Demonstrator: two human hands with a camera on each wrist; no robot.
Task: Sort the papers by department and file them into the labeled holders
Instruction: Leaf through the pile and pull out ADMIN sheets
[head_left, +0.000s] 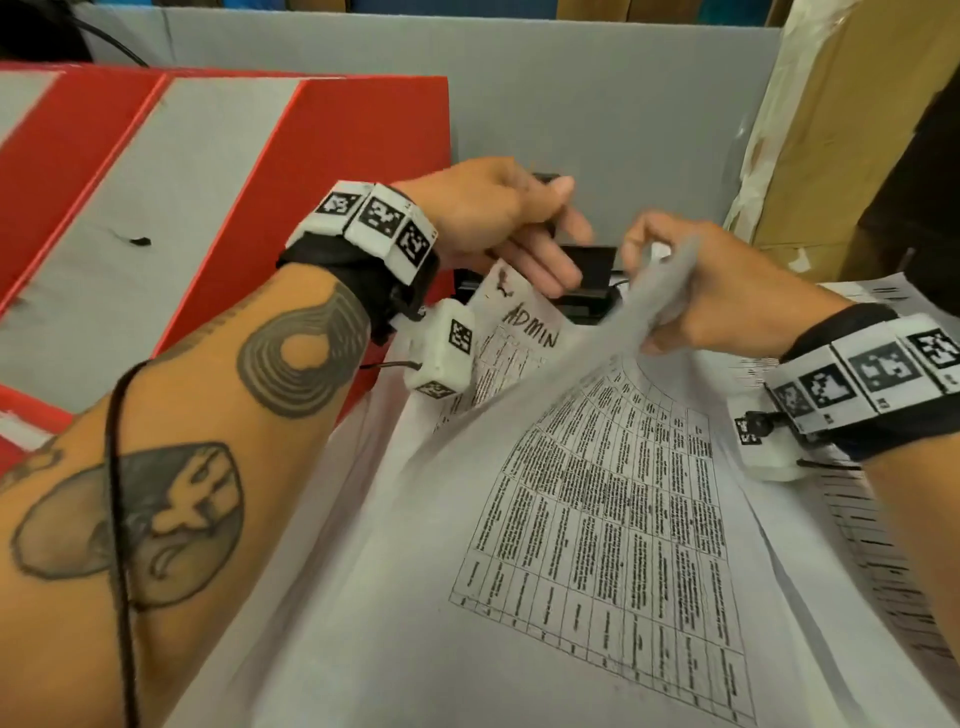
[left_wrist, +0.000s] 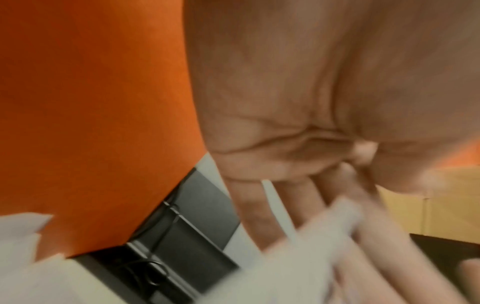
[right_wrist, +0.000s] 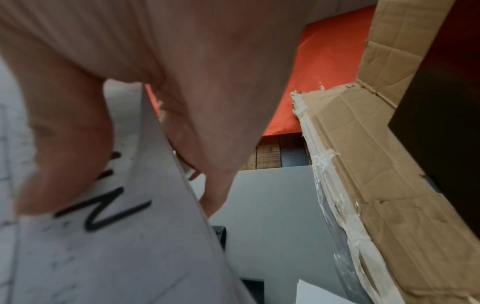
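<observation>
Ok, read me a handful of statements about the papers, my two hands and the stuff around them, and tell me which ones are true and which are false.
1. The right hand pinches the top edge of a lifted sheet. True.
2. The sheet behind it has ADMIN handwritten on it. True.
3. The lifted sheet is blank. False: it carries a printed table.
4. The left hand is pressed flat on the papers. False: it is up near the black holder, and what it holds, if anything, cannot be told.
5. A cardboard box stands to the right. True.
6. The big panel on the left is blue. False: it is red and grey.
</observation>
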